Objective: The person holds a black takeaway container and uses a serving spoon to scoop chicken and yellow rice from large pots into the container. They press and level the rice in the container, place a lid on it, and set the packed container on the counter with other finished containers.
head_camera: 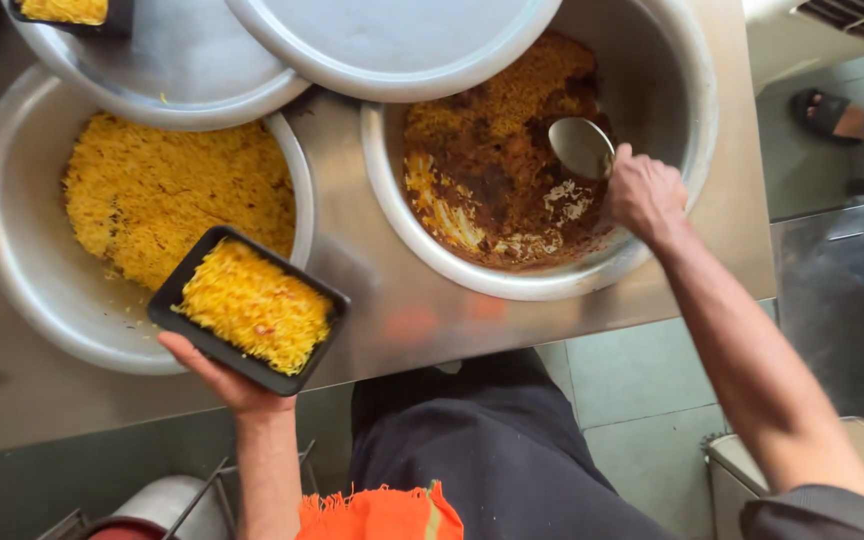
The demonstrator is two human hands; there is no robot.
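While the left hand grips a black tray from beneath, fingers closed on its near edge, the tray sits heaped with yellow rice and hangs over the rim of the left pot, which is itself well filled with the same yellow rice; the right hand is clamped around the handle of a metal ladle, whose bowl lies inside the right pot against a darker, brown-orange rice mix; much of that pot's base shows scraped patches and pale grains. Two round metal lids rest across the pots' far rims, and both pots stand on a steel bench. Judged from this, the ladle work goes best if the bowl is pushed under the thicker bank of rice at the far wall rather than dragged over the bare, crusted base; a level, modest scoop would spill less crossing the bench; the tray is better kept flat and brought close to the right pot's rim, since it is already full and loose grains could slide off its low sides.
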